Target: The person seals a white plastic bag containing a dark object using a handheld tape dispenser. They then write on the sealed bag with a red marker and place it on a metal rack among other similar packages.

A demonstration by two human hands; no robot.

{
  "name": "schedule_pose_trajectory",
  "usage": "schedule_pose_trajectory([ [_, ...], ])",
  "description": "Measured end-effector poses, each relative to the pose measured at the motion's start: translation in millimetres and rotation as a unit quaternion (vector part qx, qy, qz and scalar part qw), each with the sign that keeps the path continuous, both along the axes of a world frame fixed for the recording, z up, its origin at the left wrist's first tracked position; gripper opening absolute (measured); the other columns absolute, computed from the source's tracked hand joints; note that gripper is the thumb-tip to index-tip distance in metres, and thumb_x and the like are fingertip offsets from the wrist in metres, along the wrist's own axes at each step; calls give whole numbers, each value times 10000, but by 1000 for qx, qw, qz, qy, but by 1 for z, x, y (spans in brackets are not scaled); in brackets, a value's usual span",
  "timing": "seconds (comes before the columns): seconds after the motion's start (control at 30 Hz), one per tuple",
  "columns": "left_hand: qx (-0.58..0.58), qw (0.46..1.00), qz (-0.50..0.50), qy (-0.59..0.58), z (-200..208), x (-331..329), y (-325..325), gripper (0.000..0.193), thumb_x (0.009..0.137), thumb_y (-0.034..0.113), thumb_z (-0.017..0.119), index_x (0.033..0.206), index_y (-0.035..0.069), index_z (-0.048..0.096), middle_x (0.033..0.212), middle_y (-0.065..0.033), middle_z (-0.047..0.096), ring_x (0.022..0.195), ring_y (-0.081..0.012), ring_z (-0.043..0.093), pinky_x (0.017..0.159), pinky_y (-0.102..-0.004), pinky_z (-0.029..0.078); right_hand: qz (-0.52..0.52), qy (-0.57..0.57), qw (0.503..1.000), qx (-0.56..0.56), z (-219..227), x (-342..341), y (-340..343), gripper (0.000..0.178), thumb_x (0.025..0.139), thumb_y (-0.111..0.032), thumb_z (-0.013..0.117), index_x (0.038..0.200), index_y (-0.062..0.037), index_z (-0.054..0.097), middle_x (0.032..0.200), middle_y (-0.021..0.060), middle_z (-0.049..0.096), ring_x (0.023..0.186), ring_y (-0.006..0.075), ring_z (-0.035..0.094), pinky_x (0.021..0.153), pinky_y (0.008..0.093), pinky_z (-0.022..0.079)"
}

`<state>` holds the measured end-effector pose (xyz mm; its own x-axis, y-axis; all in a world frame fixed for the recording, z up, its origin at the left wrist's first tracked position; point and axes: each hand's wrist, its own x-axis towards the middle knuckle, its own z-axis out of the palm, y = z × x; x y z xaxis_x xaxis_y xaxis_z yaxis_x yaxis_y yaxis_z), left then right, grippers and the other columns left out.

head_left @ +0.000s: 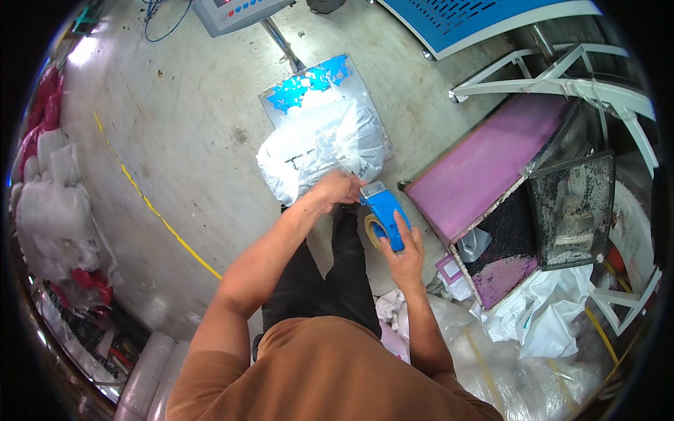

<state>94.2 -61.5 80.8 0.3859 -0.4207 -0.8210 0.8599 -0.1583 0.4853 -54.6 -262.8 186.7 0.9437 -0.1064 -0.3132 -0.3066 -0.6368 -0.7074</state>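
The white bag [319,140] lies on the scale platform [309,88], toward its near edge. The right hand [405,252] is clamped on the blue tape dispenser [385,209], just beside the bag; the left hand [335,190] is at the dispenser's front, whether pinching something, I cannot tell.

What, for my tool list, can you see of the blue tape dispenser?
The blue tape dispenser has a long, plastic-looking body, a greyish front end and a tan tape roll at its left side. It slants, front end toward the white package. The right hand holds its rear; the left hand is close to the front end, contact unclear.
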Motion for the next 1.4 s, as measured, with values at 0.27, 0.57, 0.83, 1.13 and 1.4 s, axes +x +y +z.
schedule_pose_trajectory([
  [0.27,381,793,-104,-463,-67,172,62,229,949,292,647,937,114,792,873,-125,762,819,-310,735,758,-411,565,45,-45,997,-32,-6,29,26,703,855,-70,766,1497,-203,513,1050,167,543,904,347,607,761,443,515],
  [0.57,486,769,-48,-412,-141,165,72,393,899,316,743,1191,56,704,1130,-201,727,1087,-376,689,943,-461,527,80,15,995,-55,-42,33,25,723,869,-98,725,1522,-284,475,1067,195,508,950,421,602,810,504,533],
  [0.83,451,657,-184,-576,-95,82,-4,934,966,703,478,1508,-52,387,1535,-268,447,1476,-425,358,1189,-596,271,105,67,991,-54,-41,34,7,752,822,-91,720,1505,-319,502,999,175,495,878,395,597,750,507,523],
  [1.13,446,701,-236,-504,-92,101,1,982,960,729,456,1494,-92,383,1506,-286,454,1448,-401,387,1219,-564,234,113,135,974,-144,-52,-54,-38,784,778,-90,738,1495,-316,515,989,168,510,877,391,616,769,499,534],
  [1.4,453,689,-228,-517,-100,99,3,969,957,728,466,1488,-79,396,1481,-272,477,1437,-396,401,1212,-571,243,217,90,946,-221,-117,13,-8,585,838,-128,669,1412,-178,565,1054,210,570,889,393,657,777,498,544],
])
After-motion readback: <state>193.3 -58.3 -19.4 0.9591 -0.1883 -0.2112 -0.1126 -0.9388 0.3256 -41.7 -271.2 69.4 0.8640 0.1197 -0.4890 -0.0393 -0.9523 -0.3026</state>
